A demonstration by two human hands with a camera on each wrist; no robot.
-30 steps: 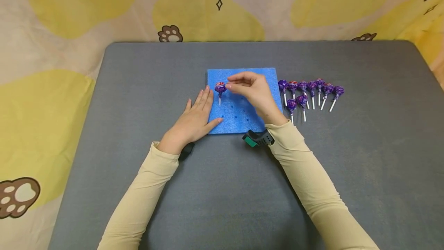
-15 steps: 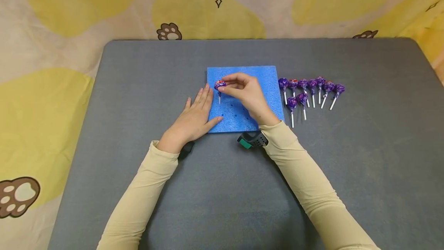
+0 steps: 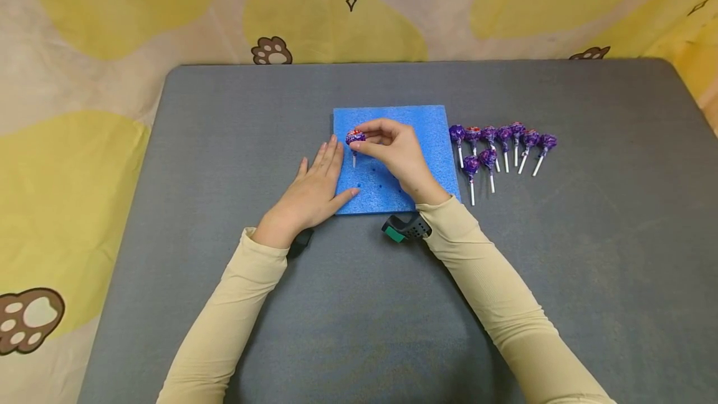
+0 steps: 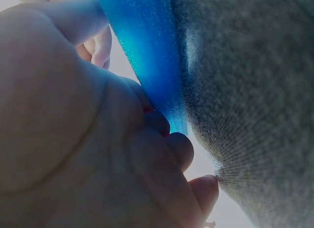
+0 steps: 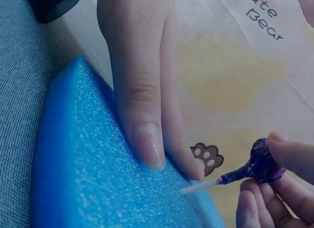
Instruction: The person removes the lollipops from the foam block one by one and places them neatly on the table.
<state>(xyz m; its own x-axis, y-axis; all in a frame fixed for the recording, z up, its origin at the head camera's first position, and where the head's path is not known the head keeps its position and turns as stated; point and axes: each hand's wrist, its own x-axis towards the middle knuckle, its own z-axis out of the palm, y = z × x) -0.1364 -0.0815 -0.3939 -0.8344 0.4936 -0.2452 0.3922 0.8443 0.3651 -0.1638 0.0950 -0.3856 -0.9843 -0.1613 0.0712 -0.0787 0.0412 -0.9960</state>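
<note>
A blue foam block [image 3: 429, 133] with several small holes lies on the table. One lollipop [image 3: 354, 136] in a purple wrapper stands upright near the block's left side, its white stick meeting the foam. My right hand [image 3: 401, 158] pinches the candy head between thumb and fingers, which the right wrist view also shows around the lollipop [image 5: 265, 165]. Along the block's left edge rests my left hand [image 3: 314, 197], fingers straight and thumb spread onto the foam. In the left wrist view, that hand [image 4: 113, 120] touches the side of the block [image 4: 152, 51].
Right of the block, several more purple lollipops [image 3: 503, 136] lie on the grey table [image 3: 348, 317] in two rough rows, sticks toward me. A patterned yellow and cream cloth [image 3: 336, 24] hangs behind the table's back edge.
My right hand has moved slightly left, from beside the lollipop's head to pinching it. The left hand stays on the block's edge, and the lollipop keeps its place.
</note>
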